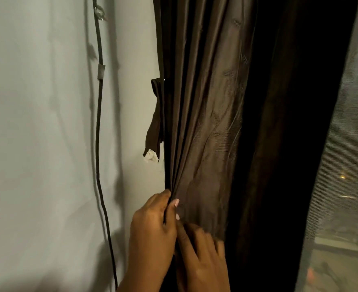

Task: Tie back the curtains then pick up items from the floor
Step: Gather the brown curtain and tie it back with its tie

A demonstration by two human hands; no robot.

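A dark brown curtain point(205, 102) hangs in gathered pleats beside the pale wall. My left hand point(152, 230) grips its bunched left edge low down, fingers curled round the folds. Just to the right, my right hand point(203, 256) lies on the fabric with its fingers spread and slightly bent, and it looks blurred. A brown tie-back strap point(155, 123) with a white end dangles loose from the wall at the curtain's left edge, well above both hands.
A black cable point(99, 144) runs down the wall point(37, 144) to the left of the curtain. On the right, a mesh-screened window point(342, 165) shows a dim outdoor scene with a small light.
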